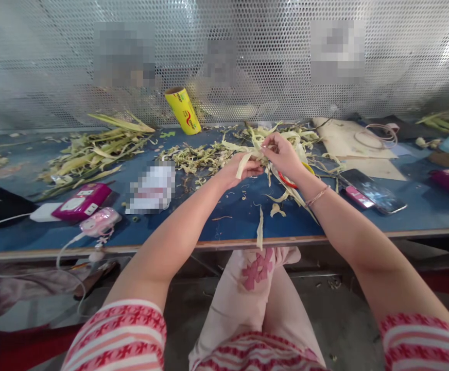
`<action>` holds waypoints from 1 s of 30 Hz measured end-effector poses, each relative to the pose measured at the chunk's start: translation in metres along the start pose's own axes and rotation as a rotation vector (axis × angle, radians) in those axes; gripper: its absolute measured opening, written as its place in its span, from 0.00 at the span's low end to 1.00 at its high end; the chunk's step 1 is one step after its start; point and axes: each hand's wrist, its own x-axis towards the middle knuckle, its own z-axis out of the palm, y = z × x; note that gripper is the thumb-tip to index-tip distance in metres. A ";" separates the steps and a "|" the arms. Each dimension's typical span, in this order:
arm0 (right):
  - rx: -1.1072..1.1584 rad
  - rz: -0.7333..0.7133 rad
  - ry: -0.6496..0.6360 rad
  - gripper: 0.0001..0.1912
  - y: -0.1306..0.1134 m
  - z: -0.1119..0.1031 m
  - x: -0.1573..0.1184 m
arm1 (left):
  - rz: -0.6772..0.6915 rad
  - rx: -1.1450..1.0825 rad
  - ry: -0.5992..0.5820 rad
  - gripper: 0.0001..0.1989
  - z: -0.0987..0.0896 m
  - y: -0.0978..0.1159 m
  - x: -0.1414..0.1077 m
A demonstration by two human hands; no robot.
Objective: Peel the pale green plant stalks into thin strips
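Both hands meet above the blue tabletop at the middle of the head view. My left hand (pixel 243 169) is closed around a pale strip of corn husk (pixel 243 164) that hangs out over its fingers. The fingers of my right hand (pixel 280 153) pinch the same husk from the right, just above the left fingertips. More husk strips (pixel 297 138) lie behind and under the hands. Beneath my right wrist show red and yellow loops (pixel 287 180), like scissor handles, partly hidden by the forearm. A single narrow strip (pixel 260 229) hangs over the table's front edge.
A yellow cardboard tube (pixel 183 111) stands tilted against the perforated metal screen (pixel 255 103). Husk scraps (pixel 197 157) and a leafy pile (pixel 97 152) lie leftward, with a purple power bank (pixel 82 202) and cables. Phones (pixel 375 190) and brown paper (pixel 353 138) lie rightward.
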 end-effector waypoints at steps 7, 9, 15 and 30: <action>-0.010 -0.003 -0.011 0.09 -0.001 -0.003 -0.001 | 0.027 0.033 -0.014 0.12 -0.004 -0.003 0.002; -0.007 -0.002 0.007 0.10 0.000 -0.003 0.000 | 0.031 0.033 -0.009 0.12 -0.003 -0.002 0.000; -0.019 0.025 0.035 0.11 0.001 -0.004 0.001 | 0.009 0.068 0.027 0.11 0.004 0.004 -0.004; -0.044 -0.006 -0.009 0.06 0.004 -0.002 0.002 | 0.051 0.019 0.037 0.10 0.001 -0.003 0.001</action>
